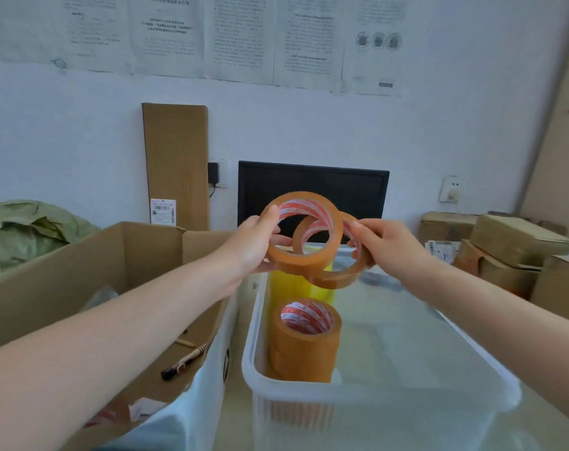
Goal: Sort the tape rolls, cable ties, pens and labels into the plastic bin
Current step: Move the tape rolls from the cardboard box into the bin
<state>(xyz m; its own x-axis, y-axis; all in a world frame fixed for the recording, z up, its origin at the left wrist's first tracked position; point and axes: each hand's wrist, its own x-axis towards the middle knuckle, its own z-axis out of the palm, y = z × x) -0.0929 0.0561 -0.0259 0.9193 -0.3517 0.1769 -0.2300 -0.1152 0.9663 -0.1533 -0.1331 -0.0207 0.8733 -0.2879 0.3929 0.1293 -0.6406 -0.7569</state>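
Tape rolls (pixel 296 262) overlap above the bin (pixel 249 323), each pinched by fingers (pixel 271 214).

Two brown tape rolls (pixel 294 262) above bin (pixel 341 390)

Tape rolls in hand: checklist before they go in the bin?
1. Left hand grips the near tape roll, fingers curled round its band: ok.
2. Right hand grips the far tape roll: ok.
3. The two rolls are apart: cannot tell; they overlap in the head view.
4. Both rolls are held over the plastic bin, at its far end: ok.
5. The brown stack in the bin stands upright, with bare floor to its right for a drop: ok.
6. Pens are sorted: not ok; a pen lies in the cardboard box.
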